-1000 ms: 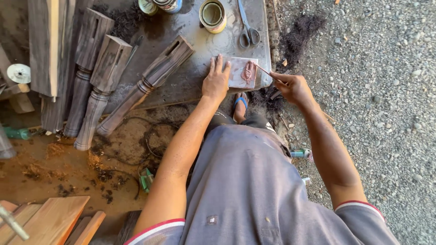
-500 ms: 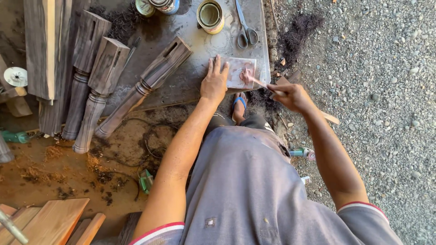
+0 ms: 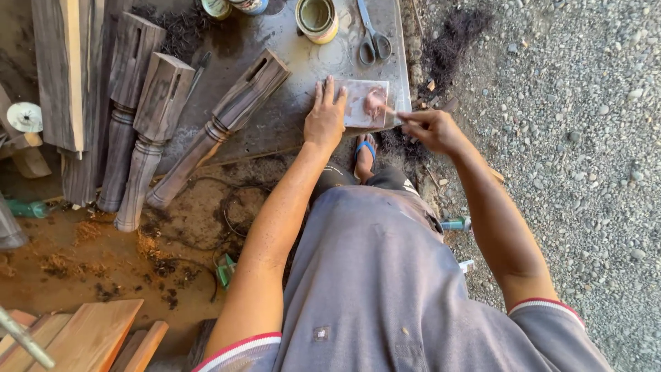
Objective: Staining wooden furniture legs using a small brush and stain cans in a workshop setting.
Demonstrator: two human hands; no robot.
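Right hand [image 3: 428, 129] has shifted its stick [image 3: 390, 112] slightly; flat-open left hand [image 3: 325, 118] pins square board [image 3: 358, 103] beside scissors [image 3: 372, 34].

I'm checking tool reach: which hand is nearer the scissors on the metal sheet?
Right. The right hand sits just below the scissors, holding a thin tool; the left hand lies farther left, pressing the small board.

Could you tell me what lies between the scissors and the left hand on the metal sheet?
In the head view, only bare metal sheet separates the scissors from the left hand.
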